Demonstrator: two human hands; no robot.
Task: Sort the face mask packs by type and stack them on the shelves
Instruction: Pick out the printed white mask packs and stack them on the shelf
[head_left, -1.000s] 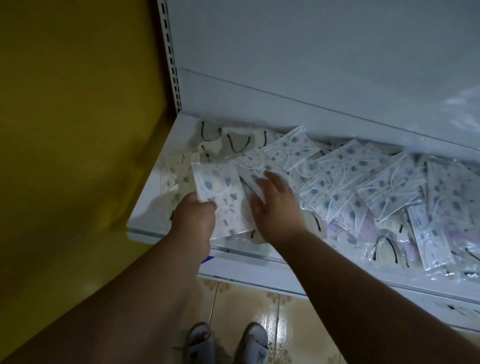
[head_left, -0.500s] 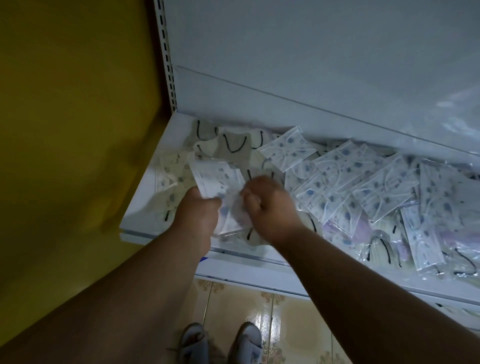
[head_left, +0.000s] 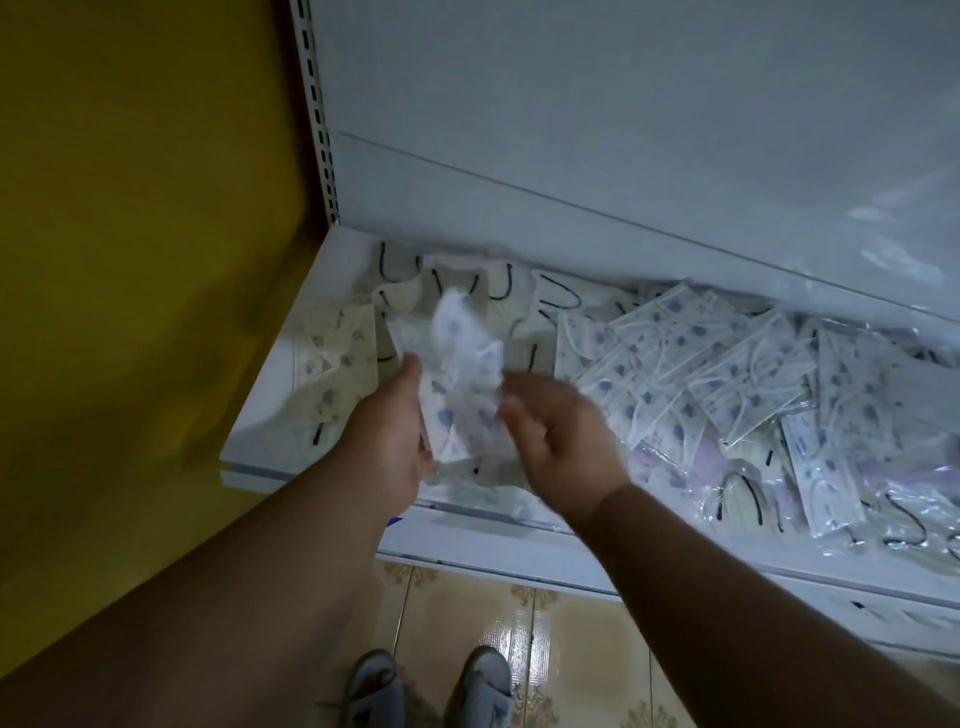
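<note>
- Above the front left part of a white shelf (head_left: 244, 457), a person's two bare hands lift a small bundle of blue-spotted packs (head_left: 462, 395), blurred by motion.
- Left hand (head_left: 387, 431) holds the bundle's left edge, thumb up against the wrapping, fingers hidden behind it.
- Right hand (head_left: 563, 441) sits at the bundle's right edge with fingers curled; blur makes it impossible to tell whether it grips the packs or only touches them.
- Beige packs (head_left: 332, 358) with black ear loops lie on the shelf's left end, behind and beside the hands.
- Heap of spotted packs (head_left: 727, 374) covers the shelf to the right of the hands, overlapping at all angles.
- More clear-wrapped packs with black loops (head_left: 743, 493) lie at the shelf's front edge, right of the right hand.
- Below the shelf, two shoes (head_left: 431, 691) stand on a patterned tile floor (head_left: 571, 639).
- Yellow wall (head_left: 130, 234) runs along the shelf's left side.
</note>
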